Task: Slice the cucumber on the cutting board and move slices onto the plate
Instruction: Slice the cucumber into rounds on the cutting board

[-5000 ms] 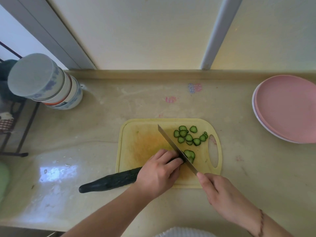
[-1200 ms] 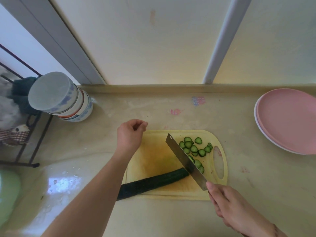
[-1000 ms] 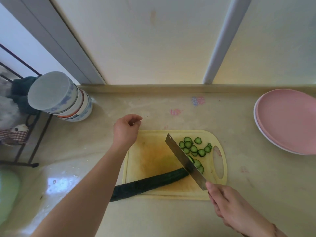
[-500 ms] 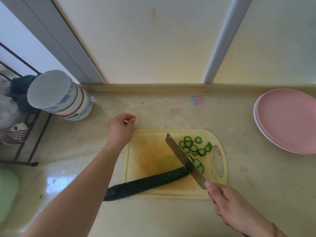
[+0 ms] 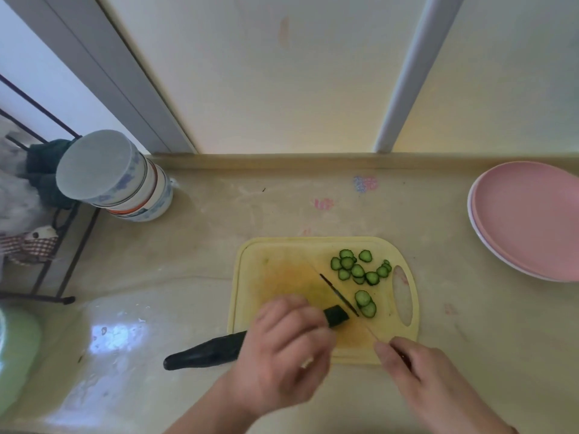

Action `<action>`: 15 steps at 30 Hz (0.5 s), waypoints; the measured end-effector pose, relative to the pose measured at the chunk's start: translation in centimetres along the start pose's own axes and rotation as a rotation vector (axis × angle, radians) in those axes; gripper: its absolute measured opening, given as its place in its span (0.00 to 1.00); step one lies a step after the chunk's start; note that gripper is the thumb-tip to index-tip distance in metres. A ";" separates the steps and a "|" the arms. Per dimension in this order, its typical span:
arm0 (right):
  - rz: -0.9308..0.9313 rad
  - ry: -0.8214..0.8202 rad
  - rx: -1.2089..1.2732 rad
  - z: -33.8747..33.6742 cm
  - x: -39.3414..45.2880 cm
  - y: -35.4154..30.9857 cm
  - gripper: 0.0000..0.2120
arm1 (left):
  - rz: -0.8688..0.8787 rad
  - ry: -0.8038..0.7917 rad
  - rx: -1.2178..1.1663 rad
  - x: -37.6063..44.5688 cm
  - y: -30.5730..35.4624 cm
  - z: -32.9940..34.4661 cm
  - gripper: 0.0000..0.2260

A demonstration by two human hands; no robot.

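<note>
Two hands work over the yellow cutting board (image 5: pixel 250 277) on the table (image 5: pixel 219 233); the left hand (image 5: pixel 286 349) lies blurred over the dark cucumber (image 5: pixel 203 352), fingers curled down on it, so that the cut end shows just beyond the knuckles on the board and the tail sticks out past the board's left edge onto the table; the right hand (image 5: pixel 419 374) grips the handle of the knife (image 5: pixel 340 296), whose blade stands edge-on, a thin dark line just beside the cucumber's cut end; whether the blade touches the cucumber cannot be told. Cut slices (image 5: pixel 357 269) lie in a loose cluster near the board's handle hole, with a few more stacked just right of the blade. Well apart at the right edge sits the pink plate (image 5: pixel 529 220), resting on a white one; a stack of bowls (image 5: pixel 116 180) stands at the far left beside a black wire rack (image 5: pixel 47 245).
</note>
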State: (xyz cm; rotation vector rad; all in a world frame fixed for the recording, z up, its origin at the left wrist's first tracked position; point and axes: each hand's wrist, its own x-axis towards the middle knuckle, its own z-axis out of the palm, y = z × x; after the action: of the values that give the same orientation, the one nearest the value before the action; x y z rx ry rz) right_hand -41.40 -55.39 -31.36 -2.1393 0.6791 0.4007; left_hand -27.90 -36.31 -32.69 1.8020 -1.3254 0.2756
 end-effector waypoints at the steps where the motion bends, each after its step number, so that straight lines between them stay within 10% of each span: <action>1: -0.031 0.025 -0.078 -0.1 -0.3 -0.1 0.34 | 0.055 -0.034 0.002 0.3 0.9 0.0 0.07; 15: -0.283 0.266 -0.800 -2.2 3.0 0.7 0.32 | 0.099 -0.894 0.004 8.3 -7.5 3.9 0.14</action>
State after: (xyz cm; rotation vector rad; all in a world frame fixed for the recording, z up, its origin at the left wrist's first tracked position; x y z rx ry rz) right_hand -39.34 -58.47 -32.00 -3.0408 0.3681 0.2516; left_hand -19.18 -44.28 -33.75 1.9344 -2.0054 -0.5487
